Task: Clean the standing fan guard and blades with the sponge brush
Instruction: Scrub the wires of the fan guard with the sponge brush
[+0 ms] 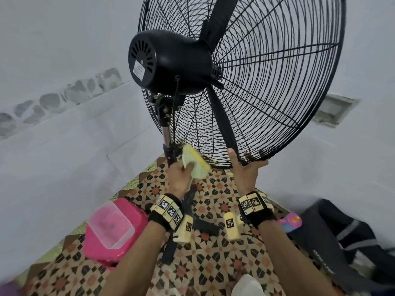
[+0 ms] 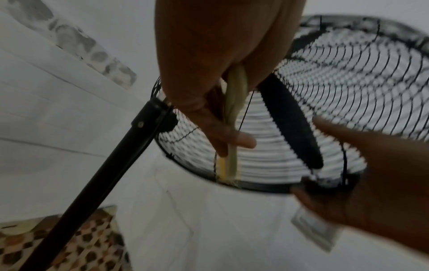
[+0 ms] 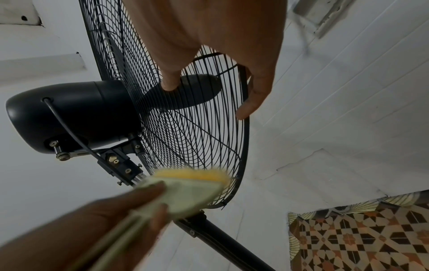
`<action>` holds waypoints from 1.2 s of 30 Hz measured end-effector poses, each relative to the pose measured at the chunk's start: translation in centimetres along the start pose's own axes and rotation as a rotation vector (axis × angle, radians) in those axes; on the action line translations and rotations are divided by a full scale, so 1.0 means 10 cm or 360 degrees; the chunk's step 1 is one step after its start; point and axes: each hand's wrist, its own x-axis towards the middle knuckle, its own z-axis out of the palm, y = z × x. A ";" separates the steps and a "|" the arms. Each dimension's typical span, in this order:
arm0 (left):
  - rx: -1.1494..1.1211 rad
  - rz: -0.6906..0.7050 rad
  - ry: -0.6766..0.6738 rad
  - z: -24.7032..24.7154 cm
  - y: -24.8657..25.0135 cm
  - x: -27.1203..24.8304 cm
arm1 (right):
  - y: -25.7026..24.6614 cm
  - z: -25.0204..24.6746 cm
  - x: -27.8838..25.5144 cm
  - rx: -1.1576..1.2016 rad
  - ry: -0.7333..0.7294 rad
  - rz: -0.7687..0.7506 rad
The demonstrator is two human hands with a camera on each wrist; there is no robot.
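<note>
The black standing fan's wire guard [image 1: 288,82] fills the upper right, with a dark blade [image 1: 224,122] inside and the motor housing [image 1: 171,63] behind it. My left hand [image 1: 188,167] grips a pale green sponge brush [image 1: 195,165] with a yellow sponge edge, held against the lower left rim of the guard near the pole [image 1: 167,137]. My right hand [image 1: 248,159] grips the guard's bottom rim, thumb on the rear wires and fingers curled under. In the right wrist view the sponge brush [image 3: 185,190] touches the guard's [image 3: 197,128] lower edge.
A pink box with a clear tub [image 1: 111,227] on it sits on the patterned floor mat [image 1: 213,263] at the left. A black bag [image 1: 342,242] lies at the right. The fan's black base legs [image 1: 205,227] spread below my wrists. White walls stand close behind.
</note>
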 end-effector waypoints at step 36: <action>-0.0437 0.0689 0.0019 0.07 1.13 0.41 | -0.02 0.08 0.13 0.0692 0.0126 -0.0033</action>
